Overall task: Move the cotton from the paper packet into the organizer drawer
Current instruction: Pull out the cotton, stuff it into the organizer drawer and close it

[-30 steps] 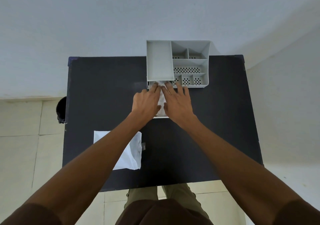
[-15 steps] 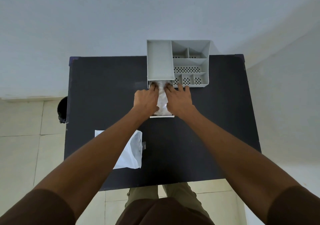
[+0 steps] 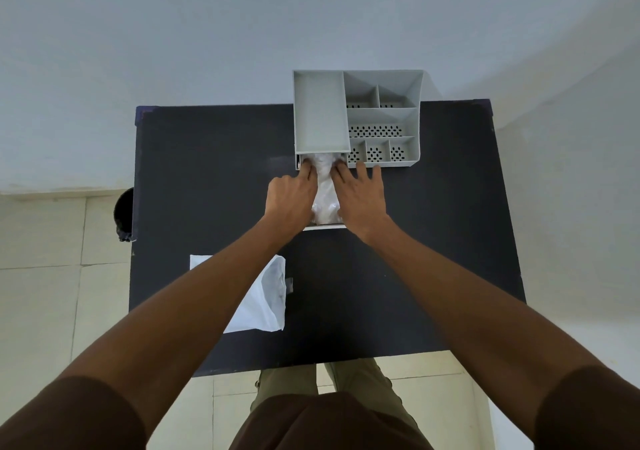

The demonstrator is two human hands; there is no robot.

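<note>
Both hands press on the cotton (image 3: 325,190) in the pulled-out drawer (image 3: 323,227) of the grey organizer (image 3: 356,117). Left hand (image 3: 291,198) and right hand (image 3: 362,198) lie flat with fingers spread, each grip wide, flanking the wad. The paper packet (image 3: 268,297) lies behind the left hand on the black bench (image 3: 433,242); bare bench extends on both sides.

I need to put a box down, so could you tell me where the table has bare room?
Free: right half beside the right hand, and far-left stretch between organizer and paper packet. Crowded: the drawer, where both hands press cotton.
</note>
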